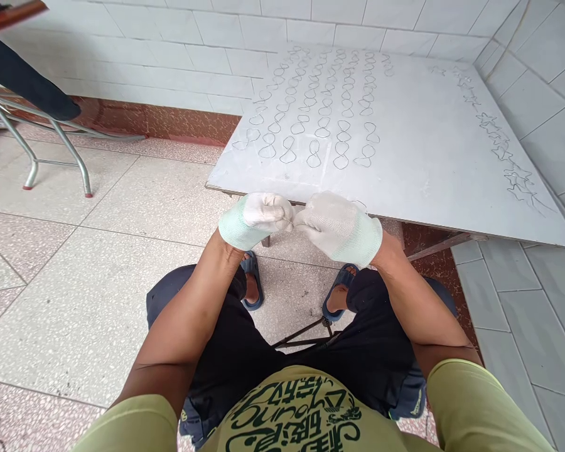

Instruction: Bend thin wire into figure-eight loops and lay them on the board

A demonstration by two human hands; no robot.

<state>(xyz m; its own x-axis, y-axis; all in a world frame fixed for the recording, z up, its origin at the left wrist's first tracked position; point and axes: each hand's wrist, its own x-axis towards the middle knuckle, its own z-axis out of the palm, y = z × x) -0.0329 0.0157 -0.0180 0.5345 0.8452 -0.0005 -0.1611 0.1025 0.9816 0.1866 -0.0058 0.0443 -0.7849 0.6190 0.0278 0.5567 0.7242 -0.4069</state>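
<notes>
My left hand [267, 213] and my right hand [332, 220], both in white gloves with pale green cuffs, meet fingertip to fingertip just off the near edge of a low white board [405, 157]. Each is closed in a pinch. Most of what they hold is hidden by the gloves; a thin curved wire [360, 204] shows beyond the right glove. Rows of wire figure-eight shapes [341, 154] lie on the board's left half. Along its right side runs a line of star-shaped wire pieces [501, 150].
White tiled walls [245, 31] border the board at the back and right. To the left, a metal-legged chair [59, 147] stands on the speckled floor [98, 270], with another person's dark trouser leg [23, 78] by it. My sandalled feet are below my hands.
</notes>
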